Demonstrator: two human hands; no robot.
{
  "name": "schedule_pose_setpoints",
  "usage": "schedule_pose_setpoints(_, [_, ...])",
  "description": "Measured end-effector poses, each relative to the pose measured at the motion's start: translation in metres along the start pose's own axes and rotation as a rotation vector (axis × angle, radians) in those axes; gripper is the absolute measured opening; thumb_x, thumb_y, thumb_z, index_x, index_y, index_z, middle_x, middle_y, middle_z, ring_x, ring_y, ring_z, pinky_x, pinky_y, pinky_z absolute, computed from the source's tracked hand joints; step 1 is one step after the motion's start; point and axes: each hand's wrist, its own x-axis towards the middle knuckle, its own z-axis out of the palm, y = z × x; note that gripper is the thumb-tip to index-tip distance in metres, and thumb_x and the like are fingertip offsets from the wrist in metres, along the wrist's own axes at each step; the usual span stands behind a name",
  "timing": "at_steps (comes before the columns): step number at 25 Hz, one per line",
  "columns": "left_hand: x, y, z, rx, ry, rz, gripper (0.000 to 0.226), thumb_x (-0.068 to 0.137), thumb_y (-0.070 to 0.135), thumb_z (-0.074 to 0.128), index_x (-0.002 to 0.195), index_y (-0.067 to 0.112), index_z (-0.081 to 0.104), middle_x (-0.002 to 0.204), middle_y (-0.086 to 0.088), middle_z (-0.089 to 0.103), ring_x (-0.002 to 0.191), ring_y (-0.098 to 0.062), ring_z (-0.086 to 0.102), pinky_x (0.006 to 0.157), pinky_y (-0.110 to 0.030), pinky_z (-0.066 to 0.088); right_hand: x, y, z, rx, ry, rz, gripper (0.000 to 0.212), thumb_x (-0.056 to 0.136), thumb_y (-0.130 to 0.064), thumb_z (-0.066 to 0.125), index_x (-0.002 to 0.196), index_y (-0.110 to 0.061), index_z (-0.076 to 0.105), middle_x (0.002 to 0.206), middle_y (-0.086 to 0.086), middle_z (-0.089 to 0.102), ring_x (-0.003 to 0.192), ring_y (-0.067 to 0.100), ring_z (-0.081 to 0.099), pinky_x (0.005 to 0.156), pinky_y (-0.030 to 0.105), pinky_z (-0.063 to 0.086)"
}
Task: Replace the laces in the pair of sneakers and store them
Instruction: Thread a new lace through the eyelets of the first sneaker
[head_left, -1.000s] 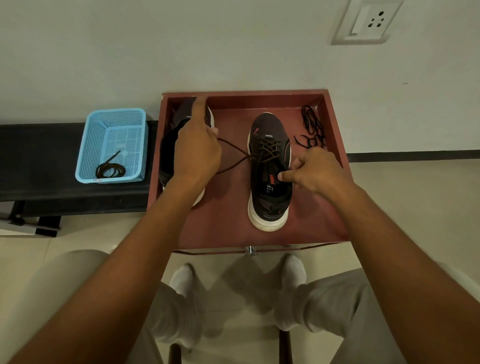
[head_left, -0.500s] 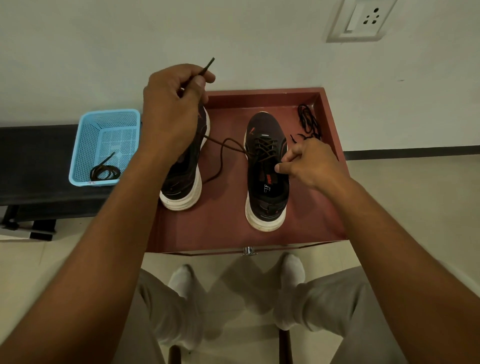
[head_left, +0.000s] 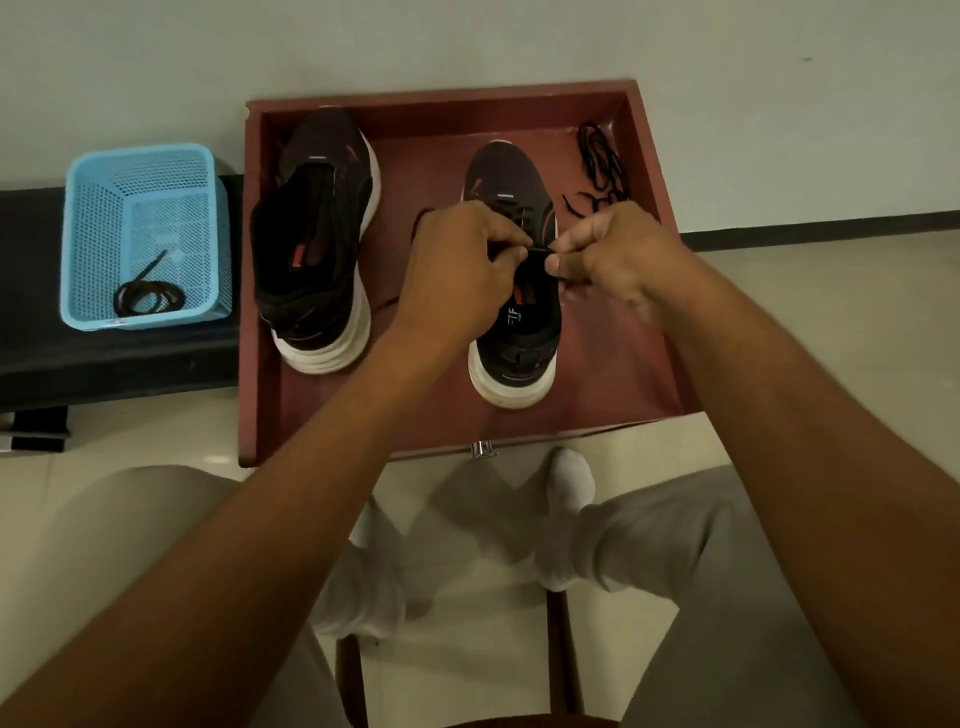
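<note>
The black, white-soled right sneaker (head_left: 511, 332) has both hands (head_left: 457, 270) (head_left: 618, 254) pinching its lace (head_left: 540, 252), hiding the eyelets. At nine o'clock stands the unlaced sneaker (head_left: 311, 249); at one o'clock, spare laces (head_left: 602, 166).

A single head-worn camera looks steeply down and forward, close over the shallow reddish-brown wooden tray (head_left: 652, 156) against the wall.

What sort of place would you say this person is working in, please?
Probably a room in a home: a plain wall, a tiled floor, and a wooden drawer holding sneakers, set beside a low black bench.
</note>
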Motion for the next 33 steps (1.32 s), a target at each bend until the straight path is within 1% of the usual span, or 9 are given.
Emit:
schedule_pose_setpoints(4, [-0.003, -0.003, 0.012, 0.175, 0.037, 0.074, 0.016, 0.090, 0.020, 0.069, 0.097, 0.016, 0.082, 0.099, -0.001, 0.072, 0.091, -0.017, 0.066, 0.080, -0.032, 0.052, 0.001, 0.004, -0.003, 0.045, -0.022, 0.005, 0.020, 0.091, 0.002, 0.072, 0.111, 0.004, 0.072, 0.089, 0.016, 0.073, 0.065, 0.016, 0.068, 0.059, 0.024, 0.060])
schedule_pose_setpoints(8, [-0.004, -0.006, 0.020, 0.250, 0.047, 0.075, 0.018, 0.090, 0.025, 0.067, 0.096, 0.013, 0.079, 0.097, -0.002, 0.066, 0.090, -0.020, 0.062, 0.076, -0.031, 0.047, 0.000, 0.003, -0.005, 0.078, -0.034, 0.010, 0.020, 0.091, 0.002, 0.073, 0.110, 0.002, 0.073, 0.088, 0.014, 0.073, 0.065, 0.016, 0.069, 0.059, 0.023, 0.060])
schedule_pose_setpoints(14, [-0.006, -0.006, 0.024, 0.312, 0.090, 0.096, 0.019, 0.089, 0.028, 0.066, 0.091, 0.014, 0.079, 0.092, 0.000, 0.067, 0.089, -0.020, 0.056, 0.072, -0.031, 0.042, -0.003, 0.002, -0.004, 0.072, -0.036, 0.006, 0.012, 0.090, 0.001, 0.074, 0.102, -0.003, 0.075, 0.085, 0.013, 0.074, 0.065, 0.016, 0.069, 0.062, 0.025, 0.062])
schedule_pose_setpoints(18, [-0.006, -0.007, 0.027, 0.337, 0.111, 0.101, 0.018, 0.088, 0.027, 0.067, 0.087, 0.014, 0.078, 0.088, 0.000, 0.066, 0.087, -0.020, 0.054, 0.071, -0.028, 0.036, -0.003, 0.001, -0.002, 0.059, -0.037, -0.004, 0.011, 0.090, 0.000, 0.074, 0.100, -0.004, 0.076, 0.087, 0.015, 0.075, 0.067, 0.017, 0.069, 0.069, 0.030, 0.064])
schedule_pose_setpoints(20, [-0.006, -0.006, 0.029, 0.369, 0.122, 0.123, 0.017, 0.086, 0.025, 0.068, 0.080, 0.011, 0.075, 0.083, -0.002, 0.064, 0.083, -0.022, 0.053, 0.068, -0.031, 0.037, -0.005, 0.000, 0.000, 0.040, -0.025, -0.021, 0.013, 0.090, -0.001, 0.075, 0.102, -0.004, 0.077, 0.090, 0.014, 0.076, 0.070, 0.019, 0.069, 0.073, 0.032, 0.064])
schedule_pose_setpoints(24, [-0.007, -0.001, 0.032, 0.409, 0.146, 0.160, 0.018, 0.081, 0.021, 0.070, 0.069, 0.009, 0.066, 0.075, -0.005, 0.059, 0.078, -0.027, 0.054, 0.063, -0.042, 0.043, -0.007, 0.000, 0.003, 0.022, -0.011, -0.040, 0.020, 0.091, -0.004, 0.075, 0.112, -0.004, 0.075, 0.095, 0.013, 0.076, 0.076, 0.021, 0.070, 0.076, 0.035, 0.064])
schedule_pose_setpoints(27, [-0.007, -0.001, 0.035, 0.418, 0.144, 0.173, 0.017, 0.082, 0.020, 0.070, 0.070, 0.008, 0.067, 0.075, -0.007, 0.060, 0.079, -0.029, 0.056, 0.063, -0.043, 0.043, -0.007, 0.000, 0.005, 0.024, -0.013, -0.027, 0.019, 0.095, -0.005, 0.071, 0.114, -0.004, 0.074, 0.096, 0.013, 0.076, 0.077, 0.022, 0.071, 0.076, 0.037, 0.064])
schedule_pose_setpoints(30, [-0.005, -0.004, 0.036, 0.411, 0.123, 0.174, 0.016, 0.087, 0.020, 0.067, 0.077, 0.009, 0.073, 0.079, -0.006, 0.061, 0.083, -0.028, 0.055, 0.068, -0.043, 0.044, -0.006, 0.000, 0.001, 0.087, -0.040, 0.015, 0.016, 0.101, -0.003, 0.060, 0.107, -0.002, 0.074, 0.091, 0.016, 0.072, 0.072, 0.021, 0.069, 0.077, 0.037, 0.064])
schedule_pose_setpoints(33, [-0.005, -0.007, 0.035, 0.420, 0.111, 0.188, 0.014, 0.089, 0.023, 0.071, 0.087, 0.011, 0.078, 0.084, -0.005, 0.062, 0.090, -0.028, 0.055, 0.073, -0.043, 0.045, -0.005, 0.001, -0.002, 0.079, -0.037, 0.007, 0.018, 0.100, 0.002, 0.058, 0.096, -0.005, 0.074, 0.083, 0.014, 0.071, 0.067, 0.016, 0.068, 0.067, 0.026, 0.064])
